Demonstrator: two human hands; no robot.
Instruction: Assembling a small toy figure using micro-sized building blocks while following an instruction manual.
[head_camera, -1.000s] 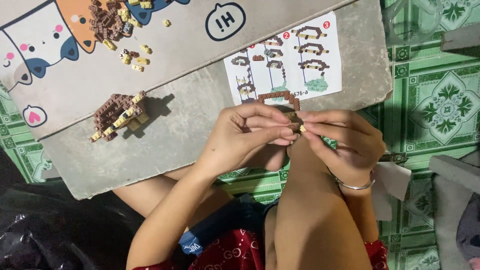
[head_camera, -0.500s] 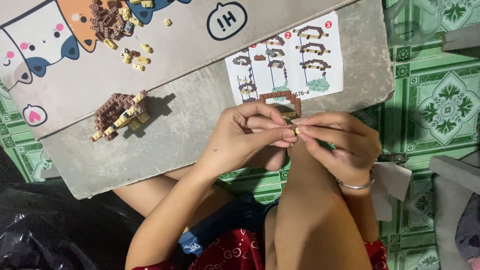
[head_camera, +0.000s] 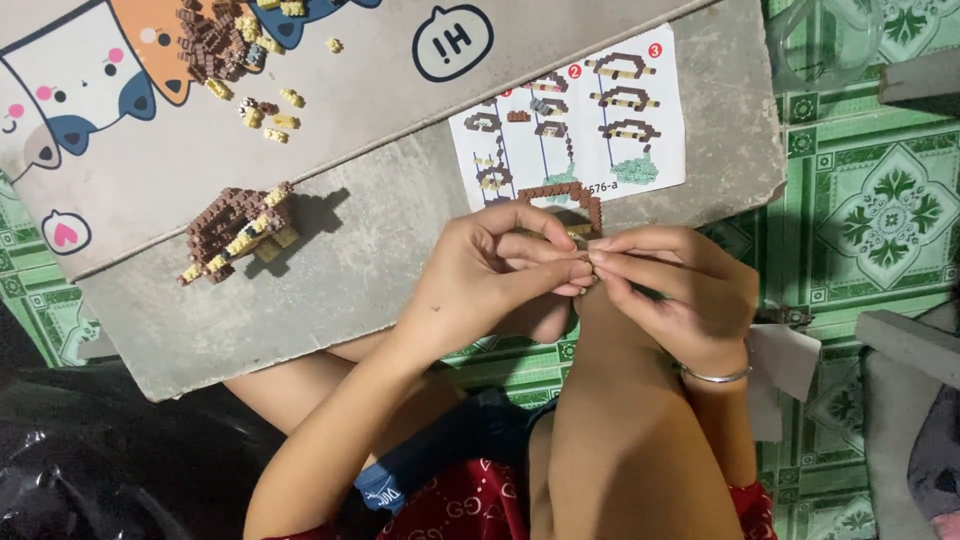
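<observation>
Both hands meet over the near edge of the slab: the left hand and the right hand have their fingertips pressed together on a small brick arch, a thin brown curve of tiny studded blocks with a pale tan bit at the point where the fingers pinch. The arch rises just above the knuckles and overlaps the lower edge of the sheet behind it. A thin silver bangle rings the right wrist. Under the hands lies the slab, flat grey stone or concrete, rough and mottled, with a chipped right corner. On it, just beyond the arch, sits the instruction sheet, a white glossy rectangle printed with brown and tan building steps, red round markers along its top and a green patch low on the right. Left of the hands, well apart, stands a half-built model, knobbly brown with a tan stripe, throwing a hard shadow on the slab. Farther up lies a pale board with cartoon cats in orange, blue and cream, a pink heart and a dark-rimmed speech bubble. Loose bricks, brown and yellow, are heaped and scattered on it. Around it all is a green patterned floor, shiny like vinyl.
</observation>
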